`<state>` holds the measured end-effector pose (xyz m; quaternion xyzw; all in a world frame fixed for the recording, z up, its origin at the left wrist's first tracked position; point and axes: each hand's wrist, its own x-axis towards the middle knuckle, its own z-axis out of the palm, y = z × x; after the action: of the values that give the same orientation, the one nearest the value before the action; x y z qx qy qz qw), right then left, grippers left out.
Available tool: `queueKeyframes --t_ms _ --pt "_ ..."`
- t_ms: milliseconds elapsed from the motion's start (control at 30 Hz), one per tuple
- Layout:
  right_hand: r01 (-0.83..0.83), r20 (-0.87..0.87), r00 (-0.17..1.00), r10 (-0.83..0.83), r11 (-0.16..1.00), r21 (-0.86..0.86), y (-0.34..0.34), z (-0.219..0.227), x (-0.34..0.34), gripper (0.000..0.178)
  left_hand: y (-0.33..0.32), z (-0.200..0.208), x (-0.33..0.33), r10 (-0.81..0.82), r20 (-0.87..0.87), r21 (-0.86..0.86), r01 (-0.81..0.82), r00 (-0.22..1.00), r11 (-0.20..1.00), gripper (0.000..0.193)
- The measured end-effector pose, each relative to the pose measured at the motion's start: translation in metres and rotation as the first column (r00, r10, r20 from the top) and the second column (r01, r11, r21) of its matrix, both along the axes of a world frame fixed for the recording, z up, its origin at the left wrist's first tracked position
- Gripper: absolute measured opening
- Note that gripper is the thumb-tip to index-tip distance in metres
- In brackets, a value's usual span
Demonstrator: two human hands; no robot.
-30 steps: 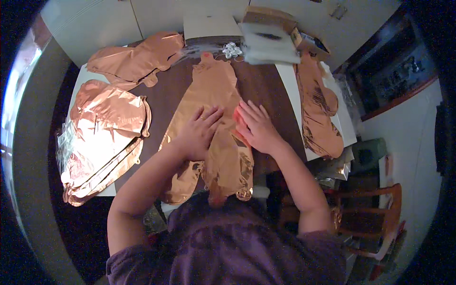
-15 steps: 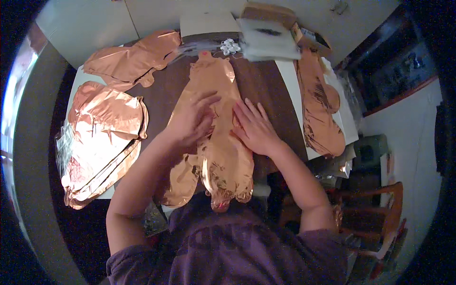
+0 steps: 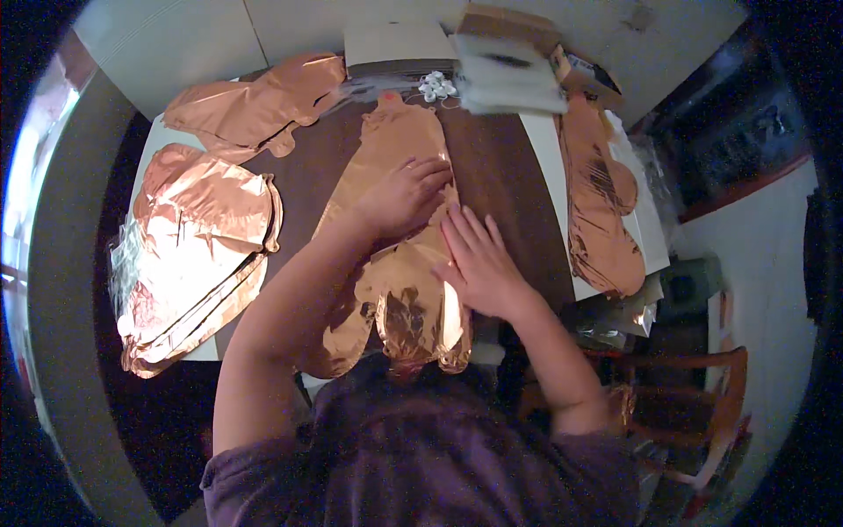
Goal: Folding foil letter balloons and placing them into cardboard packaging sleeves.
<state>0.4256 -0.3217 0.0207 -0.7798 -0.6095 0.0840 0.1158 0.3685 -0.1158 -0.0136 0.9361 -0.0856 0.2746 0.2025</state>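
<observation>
A long, flat rose-gold foil balloon point(image 3: 399, 132) lies lengthwise in front of me, its near end at the table edge by my shirt. My left hand point(image 3: 406, 198) lies across its middle, fingers stretched toward the balloon's right edge. Just below and to the right, my right hand point(image 3: 483, 266) rests with fingers spread along that same edge, its thumb over the foil. Neither hand grips anything. The near part of the foil is creased and shiny, with rounded lobes, and my left forearm hides some of its left side.
More flat foil balloons lie at the left point(image 3: 206, 211), the far left point(image 3: 255, 101) and the right point(image 3: 601, 211) of the dark brown table point(image 3: 505, 176). A white bundle point(image 3: 436, 86), a clear plastic bag point(image 3: 509, 79) and a cardboard box point(image 3: 588, 75) sit at the back. A wooden chair point(image 3: 694, 360) stands at right.
My left hand has moved right across the balloon, from above its left part to its right edge. My right hand has slid slightly nearer to me along the edge.
</observation>
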Motion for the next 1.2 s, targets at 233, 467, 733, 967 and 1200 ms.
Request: queueKeyframes --t_ms 233,467,733,967,1200 --pt "-0.001 0.067 0.998 0.004 0.999 -0.040 -0.019 0.001 -0.027 0.078 -0.003 0.014 0.003 -0.004 -0.096 -0.062 -0.002 0.995 0.998 0.039" --pt "-0.009 0.091 0.996 0.011 1.000 -0.024 -0.018 -0.004 -0.030 0.079 -0.001 0.039 0.008 0.047 -0.280 -0.008 -0.051 0.959 0.999 0.061" --pt "-0.007 0.058 0.998 0.006 1.000 0.003 -0.019 -0.009 -0.029 0.075 0.015 0.041 0.038 0.265 -0.177 0.186 -0.232 0.948 0.955 0.056" --pt "0.001 0.041 0.999 0.001 0.999 -0.046 -0.015 0.004 -0.034 0.077 0.054 0.002 0.081 0.441 -0.032 0.162 -0.431 0.897 0.888 0.044" --pt "-0.003 0.062 0.998 0.005 1.000 -0.031 -0.017 -0.002 -0.035 0.076 0.039 0.048 0.031 0.634 -0.043 -0.109 -0.634 0.772 0.765 0.044"
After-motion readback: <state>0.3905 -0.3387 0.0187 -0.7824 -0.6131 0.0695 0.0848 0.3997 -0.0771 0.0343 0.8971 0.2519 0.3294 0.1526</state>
